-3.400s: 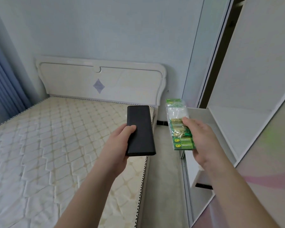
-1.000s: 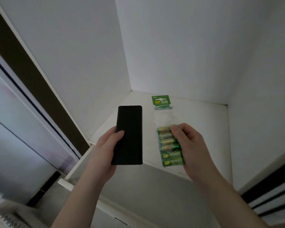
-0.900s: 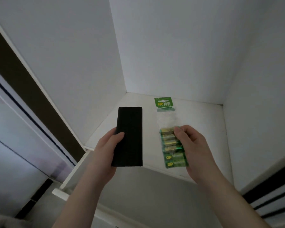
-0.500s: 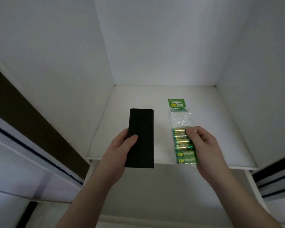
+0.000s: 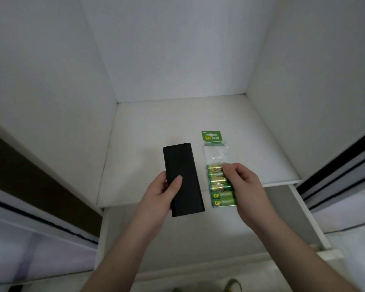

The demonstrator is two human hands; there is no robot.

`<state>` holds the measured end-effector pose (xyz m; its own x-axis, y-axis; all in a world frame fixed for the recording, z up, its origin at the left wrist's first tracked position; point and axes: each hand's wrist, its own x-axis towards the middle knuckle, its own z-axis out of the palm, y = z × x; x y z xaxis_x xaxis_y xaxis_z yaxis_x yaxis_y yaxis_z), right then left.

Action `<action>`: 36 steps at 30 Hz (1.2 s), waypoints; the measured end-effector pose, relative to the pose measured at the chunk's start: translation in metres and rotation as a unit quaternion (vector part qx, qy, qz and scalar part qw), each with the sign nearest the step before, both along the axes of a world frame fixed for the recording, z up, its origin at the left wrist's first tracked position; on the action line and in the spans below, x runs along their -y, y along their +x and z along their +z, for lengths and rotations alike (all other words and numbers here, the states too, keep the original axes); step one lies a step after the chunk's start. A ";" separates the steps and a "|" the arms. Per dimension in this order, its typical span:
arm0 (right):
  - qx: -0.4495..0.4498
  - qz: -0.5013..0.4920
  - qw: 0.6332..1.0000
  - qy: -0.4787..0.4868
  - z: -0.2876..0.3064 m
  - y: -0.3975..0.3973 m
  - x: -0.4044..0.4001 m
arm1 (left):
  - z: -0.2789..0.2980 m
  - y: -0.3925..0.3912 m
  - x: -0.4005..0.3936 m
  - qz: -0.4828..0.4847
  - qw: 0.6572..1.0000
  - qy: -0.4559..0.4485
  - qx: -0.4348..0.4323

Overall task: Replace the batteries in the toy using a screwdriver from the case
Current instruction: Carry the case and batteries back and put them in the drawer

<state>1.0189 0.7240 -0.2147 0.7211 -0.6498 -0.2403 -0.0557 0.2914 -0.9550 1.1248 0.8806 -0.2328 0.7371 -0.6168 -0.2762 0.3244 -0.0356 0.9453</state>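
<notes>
My left hand (image 5: 160,196) grips a flat black case (image 5: 182,178) by its near left side, thumb on top. The case points away from me over the front of a white wardrobe shelf (image 5: 152,131). My right hand (image 5: 243,186) pinches a green and gold battery pack (image 5: 218,178) by its right edge, just right of the case. The pack's clear plastic and green header card reach out over the shelf. I cannot tell whether case and pack touch the shelf. No toy or screwdriver is in view.
White walls close the shelf compartment on the left, back and right (image 5: 177,49). Below the shelf's front edge an open white drawer (image 5: 303,218) extends toward me. Sliding door frames (image 5: 335,165) stand at both sides.
I have turned from the bed to face the wardrobe shelf. Both hands, still holding the case and the battery pack, have moved forward and lower over the shelf's front.
</notes>
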 end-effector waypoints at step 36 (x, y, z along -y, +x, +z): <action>-0.411 0.072 0.909 0.013 -0.200 -0.036 0.075 | -0.184 -0.006 0.019 -0.023 0.938 0.267 -0.218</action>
<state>0.9834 0.6487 -0.4150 0.3680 -0.5493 -0.7502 -0.7863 0.2467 -0.5664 1.1185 0.8615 -0.4168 0.4570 -0.3335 -0.8245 0.6631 -0.4901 0.5658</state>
